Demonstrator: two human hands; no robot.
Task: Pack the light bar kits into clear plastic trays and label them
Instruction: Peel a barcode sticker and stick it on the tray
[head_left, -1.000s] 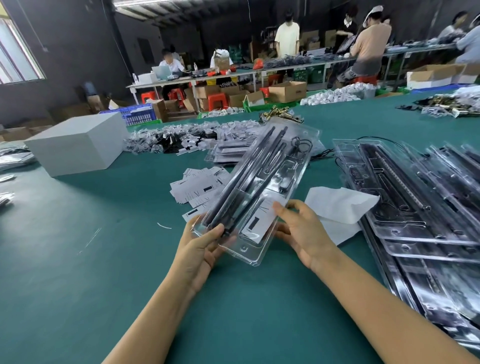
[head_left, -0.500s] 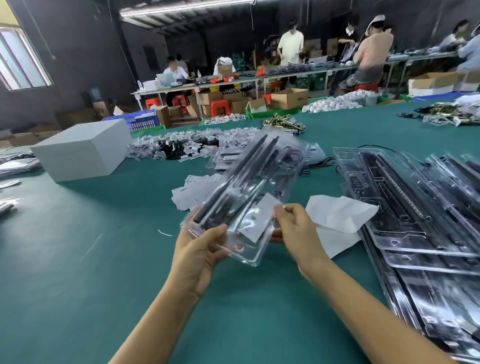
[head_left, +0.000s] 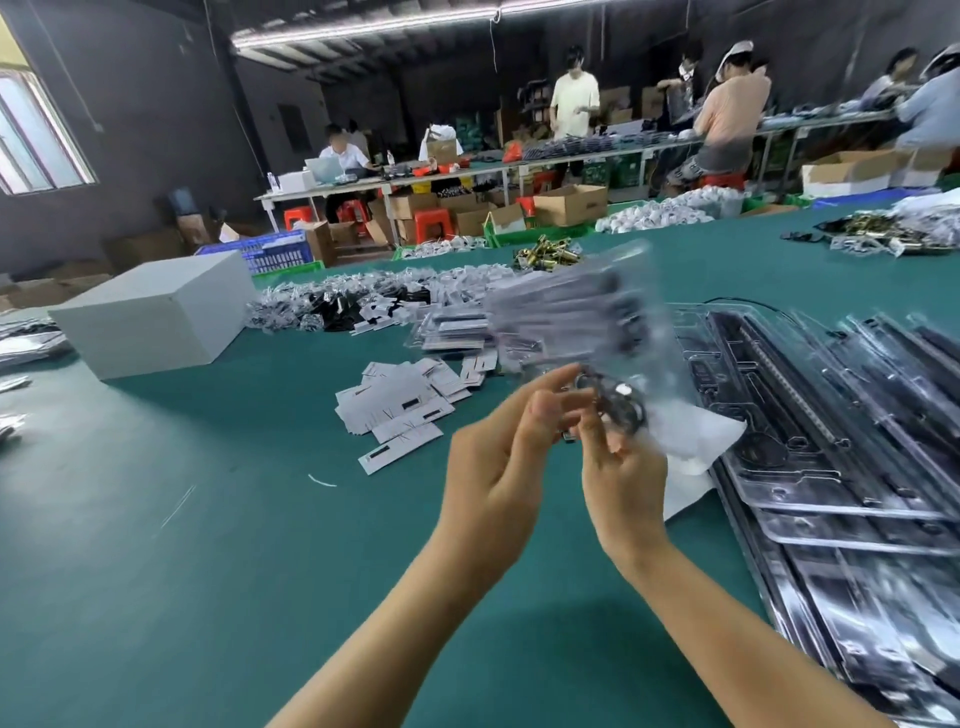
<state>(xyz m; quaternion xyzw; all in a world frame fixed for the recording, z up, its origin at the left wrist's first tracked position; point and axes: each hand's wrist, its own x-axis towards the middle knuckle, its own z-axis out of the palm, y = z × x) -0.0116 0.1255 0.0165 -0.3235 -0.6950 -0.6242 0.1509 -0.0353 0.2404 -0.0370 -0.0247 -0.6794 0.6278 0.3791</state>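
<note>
Since the earlier frames, the packed clear tray (head_left: 576, 317) has been swung up from its flat, slanted lie between the hands and is now smeared by motion blur above and beyond them, its near end brought down to the fingertips. That near end is met by the left hand (head_left: 498, 467), whose fingers are stretched toward it, and by the right hand (head_left: 621, 478), whose fingers are curled at the dark, shiny corner of the tray; because of the blur it cannot be told whether either hand is actually closed on the plastic. Both hands are raised off the green table (head_left: 182, 571) and are held close together, nearly touching. Under and just right of the right hand a white sheet (head_left: 691, 441) is spread. Further right, a stack of filled clear trays (head_left: 831, 441) is laid overlapping along the table edge. Left of the hands, a loose pile of white labels (head_left: 405, 405) is scattered, and well beyond it a white box (head_left: 150, 312) is set.
</note>
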